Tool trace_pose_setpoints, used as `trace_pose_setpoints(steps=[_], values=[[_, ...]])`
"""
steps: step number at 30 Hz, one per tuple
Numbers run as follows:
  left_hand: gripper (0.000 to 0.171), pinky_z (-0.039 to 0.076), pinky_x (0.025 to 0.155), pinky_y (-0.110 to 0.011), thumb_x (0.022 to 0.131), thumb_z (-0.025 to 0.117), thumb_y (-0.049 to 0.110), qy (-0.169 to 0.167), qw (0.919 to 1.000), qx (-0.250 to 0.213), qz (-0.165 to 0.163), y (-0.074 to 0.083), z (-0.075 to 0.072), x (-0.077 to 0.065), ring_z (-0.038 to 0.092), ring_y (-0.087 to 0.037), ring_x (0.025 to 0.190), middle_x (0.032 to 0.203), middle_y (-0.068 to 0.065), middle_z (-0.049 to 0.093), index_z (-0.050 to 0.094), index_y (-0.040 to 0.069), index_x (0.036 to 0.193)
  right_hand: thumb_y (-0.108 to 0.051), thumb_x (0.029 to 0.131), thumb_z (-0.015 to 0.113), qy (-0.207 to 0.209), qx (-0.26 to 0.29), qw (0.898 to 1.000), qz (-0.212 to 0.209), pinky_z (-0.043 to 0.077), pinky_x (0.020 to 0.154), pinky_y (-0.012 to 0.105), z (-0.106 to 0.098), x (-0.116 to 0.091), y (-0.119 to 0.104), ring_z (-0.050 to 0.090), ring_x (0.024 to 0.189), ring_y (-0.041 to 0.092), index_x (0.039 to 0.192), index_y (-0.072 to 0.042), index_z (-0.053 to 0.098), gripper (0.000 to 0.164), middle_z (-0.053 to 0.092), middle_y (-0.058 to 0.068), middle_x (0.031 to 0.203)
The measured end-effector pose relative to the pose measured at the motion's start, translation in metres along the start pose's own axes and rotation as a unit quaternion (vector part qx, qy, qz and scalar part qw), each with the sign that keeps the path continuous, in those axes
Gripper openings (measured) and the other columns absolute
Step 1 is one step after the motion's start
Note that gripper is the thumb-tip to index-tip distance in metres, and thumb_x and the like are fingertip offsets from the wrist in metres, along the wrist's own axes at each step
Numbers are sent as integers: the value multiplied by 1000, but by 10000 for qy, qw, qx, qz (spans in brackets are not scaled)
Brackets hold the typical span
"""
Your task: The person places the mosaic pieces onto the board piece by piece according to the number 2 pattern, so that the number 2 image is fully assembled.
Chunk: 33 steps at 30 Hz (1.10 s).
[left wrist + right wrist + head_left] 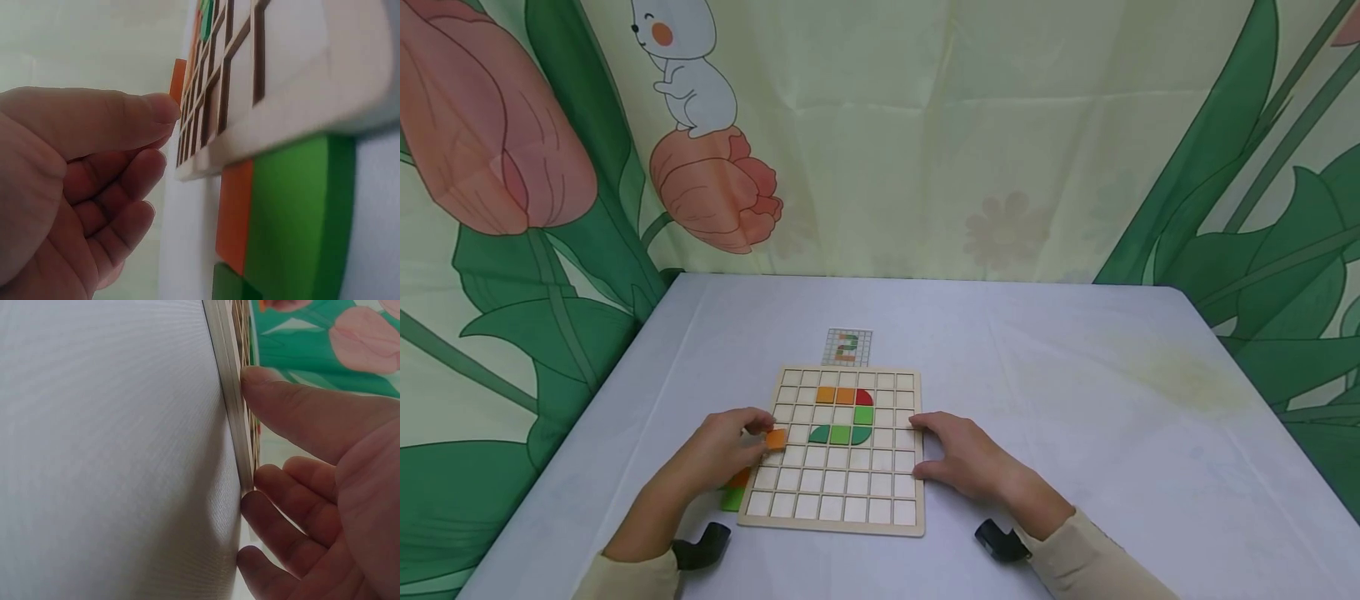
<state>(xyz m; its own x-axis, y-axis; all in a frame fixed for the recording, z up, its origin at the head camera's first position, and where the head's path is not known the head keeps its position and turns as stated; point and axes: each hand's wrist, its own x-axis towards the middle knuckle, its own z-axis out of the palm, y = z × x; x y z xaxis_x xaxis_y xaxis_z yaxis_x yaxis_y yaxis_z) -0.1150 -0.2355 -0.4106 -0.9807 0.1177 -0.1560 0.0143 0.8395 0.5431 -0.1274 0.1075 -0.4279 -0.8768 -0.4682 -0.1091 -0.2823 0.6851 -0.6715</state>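
Observation:
A wooden grid board [831, 526] lies on the white-covered table. My left hand [722, 450] pinches an orange square tile [777, 439] between thumb and fingers, over the board's left edge. Along the right edge, my right hand [973, 458] touches the frame with thumb and fingertips, fingers loosely bent. Set in the grid are two orange squares [836, 395], a red quarter-round [864, 397], a green square [863, 415] below it, then a row with a light green square [840, 435] between two dark green quarter-rounds [820, 434].
Beside the board's lower left lie loose tiles, among them an orange one [234, 219] and a green one [287, 206], partly hidden. A small card [847, 347] printed with a coloured grid figure sits behind the board. A flowered curtain [925, 167] hangs past the table's far edge.

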Motion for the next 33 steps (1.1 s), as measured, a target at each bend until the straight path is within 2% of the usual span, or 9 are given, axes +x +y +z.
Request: trace_pose_setpoints(steps=[7,13,18,33], values=[[29,53,90,-45,85,79,7,-107,9999,-55,94,13,6,-1,60,-21,101,105,1,68,71,9,113,-18,84,81,-11,35,10000,-4,37,110,48,0,0,0,48,133,29,138,-3,55,62,56,9,138],[25,54,89,-40,85,75,0,-133,9994,-268,175,22,13,-3,62,-18,99,102,4,68,72,9,109,-19,84,81,-25,15,10000,-21,37,110,48,0,1,1,48,133,29,139,-4,55,63,56,9,139],[23,53,91,-41,86,75,1,-215,9985,-382,319,28,19,-2,63,-18,101,103,4,69,72,8,108,-20,84,81,-3,-12,10000,-49,37,110,48,0,0,2,48,133,28,139,-4,55,62,56,9,138],[25,52,89,-40,84,78,2,-379,9981,-106,475,34,28,0,59,-14,95,99,9,68,72,11,107,-19,84,81,8,-27,10000,-30,37,110,48,1,1,3,48,133,28,139,-4,55,63,56,8,139]])
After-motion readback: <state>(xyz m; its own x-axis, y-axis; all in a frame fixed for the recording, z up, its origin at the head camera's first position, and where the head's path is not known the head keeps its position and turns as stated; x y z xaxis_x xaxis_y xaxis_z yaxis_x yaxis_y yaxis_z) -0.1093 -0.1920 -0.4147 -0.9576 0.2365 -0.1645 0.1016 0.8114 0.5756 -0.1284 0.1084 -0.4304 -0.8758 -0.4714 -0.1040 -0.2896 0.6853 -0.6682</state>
